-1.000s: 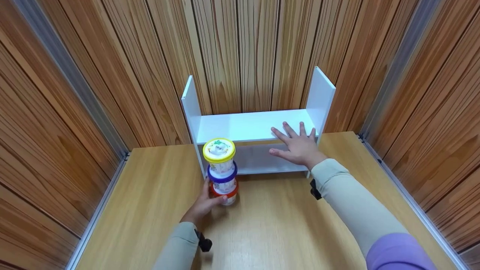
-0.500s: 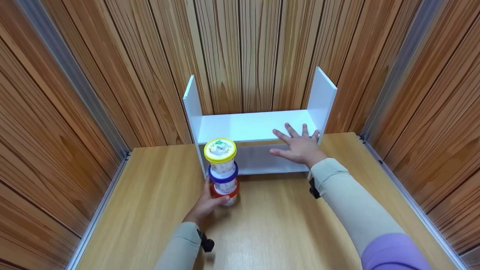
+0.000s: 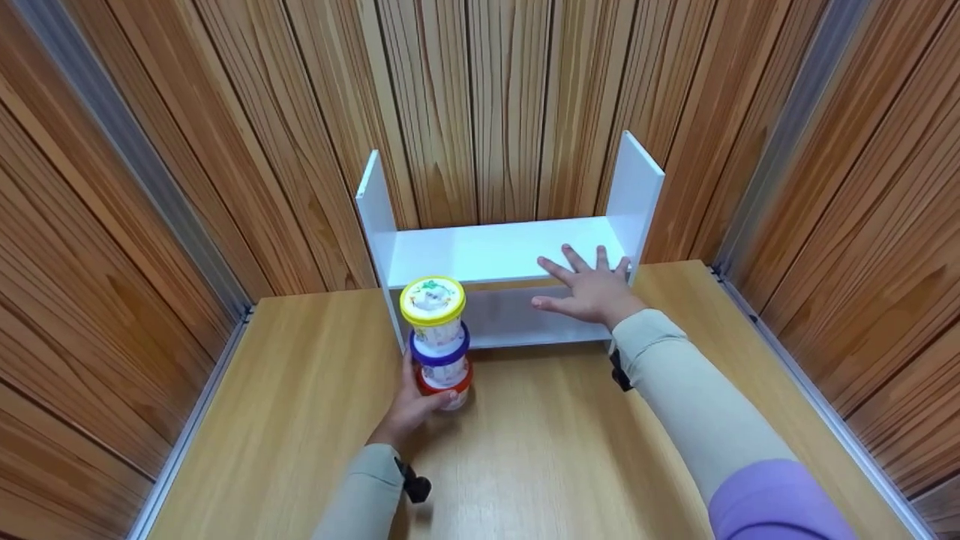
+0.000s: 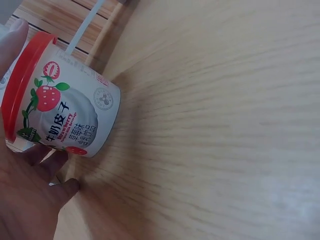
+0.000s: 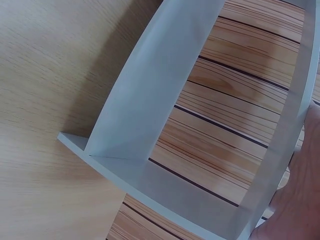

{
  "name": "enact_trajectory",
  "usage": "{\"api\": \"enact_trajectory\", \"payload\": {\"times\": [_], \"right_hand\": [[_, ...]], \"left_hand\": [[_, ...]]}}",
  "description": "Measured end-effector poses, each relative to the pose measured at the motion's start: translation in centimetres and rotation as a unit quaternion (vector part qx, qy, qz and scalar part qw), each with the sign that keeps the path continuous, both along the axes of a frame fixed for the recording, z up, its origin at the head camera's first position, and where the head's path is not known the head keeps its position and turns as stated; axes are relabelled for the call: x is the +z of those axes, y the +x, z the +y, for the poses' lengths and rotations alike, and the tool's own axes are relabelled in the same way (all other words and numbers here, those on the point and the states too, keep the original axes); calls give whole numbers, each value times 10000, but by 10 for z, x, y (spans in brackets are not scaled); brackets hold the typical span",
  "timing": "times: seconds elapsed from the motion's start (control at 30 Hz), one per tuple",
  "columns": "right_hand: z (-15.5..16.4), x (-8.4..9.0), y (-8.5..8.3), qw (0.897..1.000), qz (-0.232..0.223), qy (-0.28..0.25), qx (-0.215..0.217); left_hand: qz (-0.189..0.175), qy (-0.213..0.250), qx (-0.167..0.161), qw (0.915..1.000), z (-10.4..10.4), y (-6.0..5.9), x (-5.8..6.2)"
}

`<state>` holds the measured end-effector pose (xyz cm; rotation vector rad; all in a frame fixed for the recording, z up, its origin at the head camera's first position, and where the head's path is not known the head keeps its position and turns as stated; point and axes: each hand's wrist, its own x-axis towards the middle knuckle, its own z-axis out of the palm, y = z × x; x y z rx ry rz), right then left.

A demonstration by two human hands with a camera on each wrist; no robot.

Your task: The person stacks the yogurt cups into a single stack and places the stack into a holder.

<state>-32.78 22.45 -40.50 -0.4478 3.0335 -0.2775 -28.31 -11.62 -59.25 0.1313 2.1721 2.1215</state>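
Note:
Three paper cups stand stacked in the head view: a yellow-lidded cup (image 3: 433,304) on top, a purple-lidded cup (image 3: 441,360) in the middle, a red-lidded cup (image 3: 454,390) at the bottom. My left hand (image 3: 407,409) holds the red-lidded cup, thumb in front and fingers around its far left side. The left wrist view shows strawberry print on that cup (image 4: 75,107); whether its base touches the table cannot be told. My right hand (image 3: 596,292) has its fingers spread over the right part of the white shelf's upper board (image 3: 480,255), holding nothing.
The two-tier white shelf has upright side panels, left (image 3: 376,217) and right (image 3: 636,195). It stands on a wooden tabletop (image 3: 540,435) against a wood-panelled back wall (image 3: 510,112). Panelled side walls (image 3: 870,225) enclose the space.

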Motion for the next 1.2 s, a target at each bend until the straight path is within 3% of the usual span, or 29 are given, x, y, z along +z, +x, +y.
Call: {"api": "enact_trajectory", "payload": {"times": [0.27,0.53,1.2], "right_hand": [[0,0,1,10000,-59,-17,-10],[0,2,0,10000,-20,1,-20],[-1,-1,-1,10000,40,-48,-52]], "left_hand": [[262,295,55,9992,4,-1,-1],[263,385,134,9988,12,-2,-1],[-116,-227,196,9995,10,-2,0]]}}
